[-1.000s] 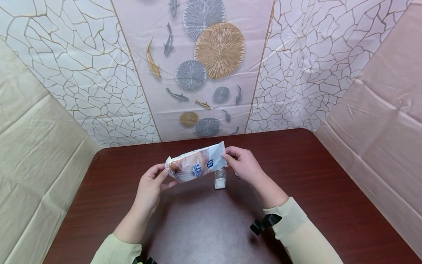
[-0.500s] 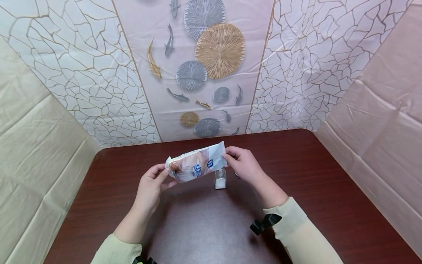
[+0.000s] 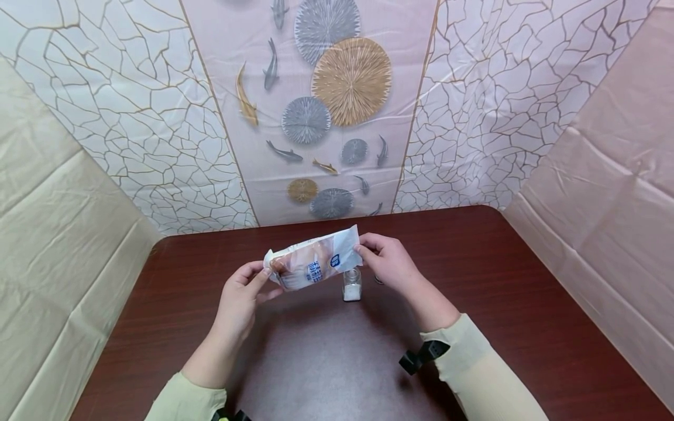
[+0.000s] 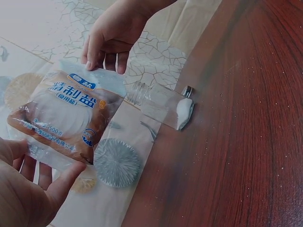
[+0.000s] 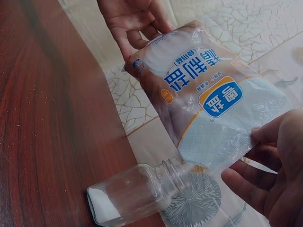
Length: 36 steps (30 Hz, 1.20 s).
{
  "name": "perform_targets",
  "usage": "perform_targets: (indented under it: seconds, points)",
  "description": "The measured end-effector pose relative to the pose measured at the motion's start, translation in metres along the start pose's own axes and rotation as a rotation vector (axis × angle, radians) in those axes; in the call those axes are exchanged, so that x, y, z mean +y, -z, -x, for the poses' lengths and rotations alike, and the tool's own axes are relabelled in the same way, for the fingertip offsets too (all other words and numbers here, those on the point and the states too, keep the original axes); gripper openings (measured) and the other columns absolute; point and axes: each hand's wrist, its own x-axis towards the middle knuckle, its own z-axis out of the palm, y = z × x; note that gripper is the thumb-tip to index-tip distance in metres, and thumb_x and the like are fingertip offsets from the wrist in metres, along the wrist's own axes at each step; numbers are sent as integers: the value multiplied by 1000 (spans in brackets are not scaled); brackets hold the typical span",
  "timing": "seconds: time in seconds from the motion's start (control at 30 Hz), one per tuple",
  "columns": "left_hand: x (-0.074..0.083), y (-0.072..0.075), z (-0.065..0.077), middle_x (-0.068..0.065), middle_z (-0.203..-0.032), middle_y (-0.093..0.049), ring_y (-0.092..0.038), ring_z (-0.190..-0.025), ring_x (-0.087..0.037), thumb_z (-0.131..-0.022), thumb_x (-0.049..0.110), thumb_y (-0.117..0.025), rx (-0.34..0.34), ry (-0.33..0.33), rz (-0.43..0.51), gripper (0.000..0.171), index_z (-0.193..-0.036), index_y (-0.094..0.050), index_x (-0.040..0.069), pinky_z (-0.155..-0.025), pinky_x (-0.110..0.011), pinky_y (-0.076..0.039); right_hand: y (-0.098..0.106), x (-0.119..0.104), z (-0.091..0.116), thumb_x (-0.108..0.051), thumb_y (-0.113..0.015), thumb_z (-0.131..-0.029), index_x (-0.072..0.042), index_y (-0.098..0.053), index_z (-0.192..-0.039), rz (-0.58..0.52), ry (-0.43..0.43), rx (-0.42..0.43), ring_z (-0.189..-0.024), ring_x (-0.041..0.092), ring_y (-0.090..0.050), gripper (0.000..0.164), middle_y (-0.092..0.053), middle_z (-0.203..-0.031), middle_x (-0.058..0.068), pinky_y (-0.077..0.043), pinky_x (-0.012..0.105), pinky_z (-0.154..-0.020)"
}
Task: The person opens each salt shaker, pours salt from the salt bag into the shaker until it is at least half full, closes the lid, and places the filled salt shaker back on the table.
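Observation:
A bag of salt [image 3: 302,263] is held up above the table, its printed front showing and its right end higher than its left. My left hand [image 3: 239,304] grips the lower left end, thumb on the front; in the left wrist view the fingers reach behind the bag [image 4: 66,109]. With thumb and fingers my right hand [image 3: 392,263] pinches the pale top edge. Just behind and below that edge stands a small clear glass jar [image 3: 351,292], without a lid on it. White salt [image 5: 103,205] covers the bottom of the jar [image 5: 130,191].
A small round metal piece [image 4: 188,91] lies on the table beside the jar, mostly hidden by my right hand in the head view. White grains are scattered over the dark red wooden table [image 4: 236,142]. Patterned cloth walls [image 3: 337,117] surround the table's back and sides.

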Motion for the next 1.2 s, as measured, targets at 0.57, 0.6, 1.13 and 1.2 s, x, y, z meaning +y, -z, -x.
perform_targets:
  seconds: [0.57,0.6,1.13,1.2]
  points:
    - [3,0,2,-7,-104,-65,-65,-101,-24,-98,0,-57,7,7,-22,15,-112,-61,-4,-80,-47,-58,0,-2,1,-14,-63,-98,-11,-72,-101,5,-2,2,-72,17,-60,10,-70,-84,2,-50,33,-63]
    - [3,0,2,-7,-104,-65,-64,-101,-25,-98,-1,-57,8,7,-22,14,-111,-61,-4,-80,-47,-58,0,-2,1,-14,-63,-98,-11,-72,-101,5,-2,3,-72,17,-60,10,-70,-84,1,-50,33,-63]
    - [3,-1,4,-6,-104,-66,-64,-104,-29,-97,0,-59,8,-1,-4,11,-105,-66,3,-80,-47,-58,0,0,1,-14,-63,-98,-11,-72,-100,1,8,7,-73,21,-62,10,-70,-84,1,-50,33,-63]
    - [3,-1,4,-6,-104,-66,-64,-103,-27,-98,0,-59,8,3,-3,11,-104,-66,4,-80,-47,-58,0,0,2,-13,-63,-97,-11,-72,-100,4,10,9,-72,19,-61,10,-70,-83,1,-50,32,-62]
